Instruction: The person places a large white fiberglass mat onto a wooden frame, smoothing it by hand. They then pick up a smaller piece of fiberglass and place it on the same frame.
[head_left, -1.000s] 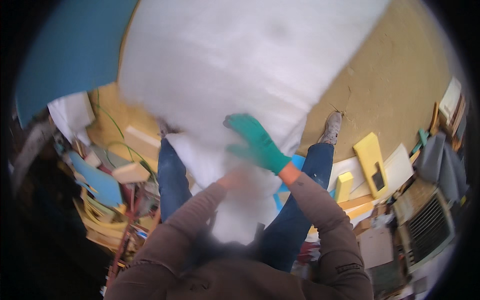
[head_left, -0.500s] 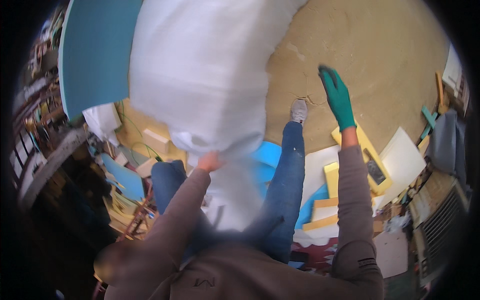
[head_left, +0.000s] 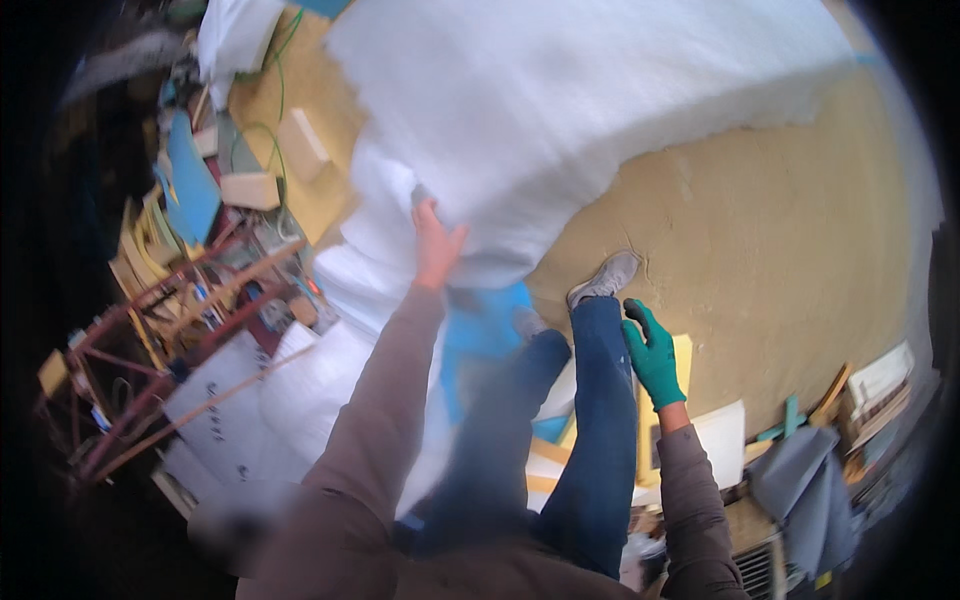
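A large sheet of white, fluffy-looking wadding [head_left: 520, 110] lies across the middle and reaches to the far right. Over its near part is my bare left hand [head_left: 437, 245], its thumb apart from the fingers. A small grey spot shows at those fingertips; whether it is a held thing I cannot make out. My right hand [head_left: 654, 362] wears a green glove with dark fingertips. It hangs empty beside my right knee, fingers apart, above the tan floor-like surface [head_left: 760, 230].
Foam blocks [head_left: 300, 145], a green cord [head_left: 282, 90] and a dark red metal frame [head_left: 120, 375] crowd the left. Blue sheet [head_left: 485, 330] lies near my feet. At the lower right are a white panel [head_left: 722, 437] and grey cloth [head_left: 805, 490].
My view has turned and I have stepped forward. The wadding now spreads further to the right. My gloved right hand has come down closer to my leg, and my left hand has opened.
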